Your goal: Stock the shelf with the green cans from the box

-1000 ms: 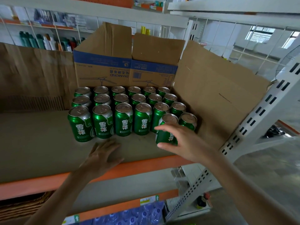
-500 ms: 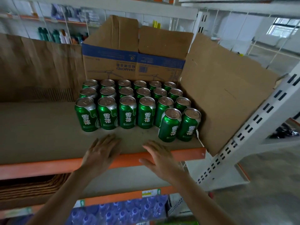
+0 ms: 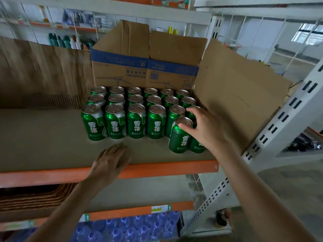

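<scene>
The green cans (image 3: 122,119) stand upright on the brown shelf board (image 3: 43,137) in the middle of the frame, packed three rows deep and six across. Two more stand out in front at the block's right end. Right behind them sits the cardboard box (image 3: 145,70), print upside down and flaps up, with one wide flap (image 3: 236,95) leaning out to the right. The right hand (image 3: 205,128) comes in from the lower right and lies over the two front cans. Its thumb tip is on the lid of the front can (image 3: 180,137), the forefinger stretches back towards the row behind, and the palm covers the top of the neighbouring can (image 3: 196,147). The other fingers are hidden behind the hand, so I cannot tell whether it has a grip on anything. The left hand (image 3: 110,163) lies flat, palm down, fingers straight and close together, on the shelf's front edge over the orange beam (image 3: 166,169), holding nothing. Blurry blue bottle packs (image 3: 131,226) fill the bottom of the frame.
</scene>
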Available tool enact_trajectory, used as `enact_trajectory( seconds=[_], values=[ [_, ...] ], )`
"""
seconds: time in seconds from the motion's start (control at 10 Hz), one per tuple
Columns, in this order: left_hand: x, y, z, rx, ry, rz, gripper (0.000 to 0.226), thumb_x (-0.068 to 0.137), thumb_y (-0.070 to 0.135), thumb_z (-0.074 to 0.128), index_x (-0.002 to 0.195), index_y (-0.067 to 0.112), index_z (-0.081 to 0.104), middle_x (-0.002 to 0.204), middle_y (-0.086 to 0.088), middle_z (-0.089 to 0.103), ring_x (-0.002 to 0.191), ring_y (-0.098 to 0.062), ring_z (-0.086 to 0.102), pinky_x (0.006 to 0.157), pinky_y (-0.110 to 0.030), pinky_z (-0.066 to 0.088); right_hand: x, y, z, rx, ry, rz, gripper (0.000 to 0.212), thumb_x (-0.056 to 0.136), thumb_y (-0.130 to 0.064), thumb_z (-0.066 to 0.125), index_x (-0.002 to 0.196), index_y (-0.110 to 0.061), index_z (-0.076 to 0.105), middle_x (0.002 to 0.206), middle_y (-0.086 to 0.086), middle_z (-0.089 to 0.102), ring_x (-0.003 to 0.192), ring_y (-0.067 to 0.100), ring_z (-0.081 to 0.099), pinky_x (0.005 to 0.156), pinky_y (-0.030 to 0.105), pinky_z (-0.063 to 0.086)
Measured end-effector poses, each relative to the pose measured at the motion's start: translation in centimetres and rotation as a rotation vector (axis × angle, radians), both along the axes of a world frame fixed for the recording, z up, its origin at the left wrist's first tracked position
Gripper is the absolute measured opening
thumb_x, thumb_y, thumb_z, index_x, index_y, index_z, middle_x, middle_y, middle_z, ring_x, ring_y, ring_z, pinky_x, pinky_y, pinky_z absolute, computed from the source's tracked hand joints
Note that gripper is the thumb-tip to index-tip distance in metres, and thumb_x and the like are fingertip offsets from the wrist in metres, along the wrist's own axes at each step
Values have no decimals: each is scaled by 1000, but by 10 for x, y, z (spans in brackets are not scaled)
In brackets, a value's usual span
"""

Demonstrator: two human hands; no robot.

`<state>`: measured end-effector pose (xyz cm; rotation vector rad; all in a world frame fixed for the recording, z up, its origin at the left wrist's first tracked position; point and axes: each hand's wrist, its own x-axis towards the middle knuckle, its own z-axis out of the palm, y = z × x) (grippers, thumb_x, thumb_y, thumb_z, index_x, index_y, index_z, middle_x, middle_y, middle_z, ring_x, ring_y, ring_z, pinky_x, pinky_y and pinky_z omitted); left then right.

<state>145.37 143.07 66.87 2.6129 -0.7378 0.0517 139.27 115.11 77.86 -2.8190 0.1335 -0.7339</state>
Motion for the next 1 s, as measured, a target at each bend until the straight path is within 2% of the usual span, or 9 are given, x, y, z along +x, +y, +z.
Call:
enact_trajectory(
  seconds=[0.1,0.2,0.3,0.4,0.5,0.6,0.8,0.9,1.0],
  values=[
    [-7,-19,15,-64,-13,-73,94,68,77,16,139,21,42,147,-4,38,134,-25,37,110,-36,27,6,-10,3,19,108,20,59,82,-47,65,130,-15,51,130,2,57,118,18,53,90,30,42],
    [-12,-58,31,-111,5,-181,75,77,66,38,142,27,35,148,5,35,133,-20,36,107,-34,30,8,-13,8,83,214,46,60,82,-49,65,131,-17,50,129,1,58,115,16,55,86,29,44],
    [-17,-96,38,-187,0,-191,60,88,41,58,140,24,36,142,5,43,130,-17,40,101,-28,32,9,-14,14,100,294,87,60,80,-44,70,131,-18,52,128,1,57,117,17,53,85,27,40],
    [-16,-118,39,-249,89,-153,62,86,43,60,140,23,37,138,5,49,125,-16,45,96,-29,37,12,-14,15,109,332,93,54,80,-41,71,126,-18,57,126,1,60,115,19,55,91,30,43],
    [-9,-135,36,-294,135,-45,55,82,45,65,127,18,48,121,-1,60,113,-21,56,87,-33,45,14,-15,12,137,359,109,35,81,-39,70,109,-19,68,105,0,69,96,18,62,84,40,50],
    [-4,-139,32,-304,124,-29,51,82,42,66,123,16,50,115,-5,63,107,-24,59,81,-34,47,16,-15,13,117,348,93,35,79,-40,71,107,-18,69,102,0,70,93,17,62,82,39,50],
    [0,-141,32,-328,140,-53,49,83,36,66,125,15,50,119,-6,61,111,-25,56,83,-33,44,17,-13,16,67,348,52,40,78,-46,71,107,-19,68,104,-1,69,93,15,62,81,35,49],
    [1,-140,34,-315,160,-63,50,84,36,65,127,17,49,120,-3,61,112,-23,56,83,-33,44,15,-11,19,82,352,51,40,79,-43,71,107,-15,68,106,2,69,96,18,62,83,38,49],
    [3,-138,30,-336,133,-92,54,83,38,66,129,17,48,120,-2,61,112,-21,56,85,-32,45,13,-9,18,104,350,55,48,80,-43,70,118,-15,63,116,2,66,107,19,60,89,35,47]
  ],
)
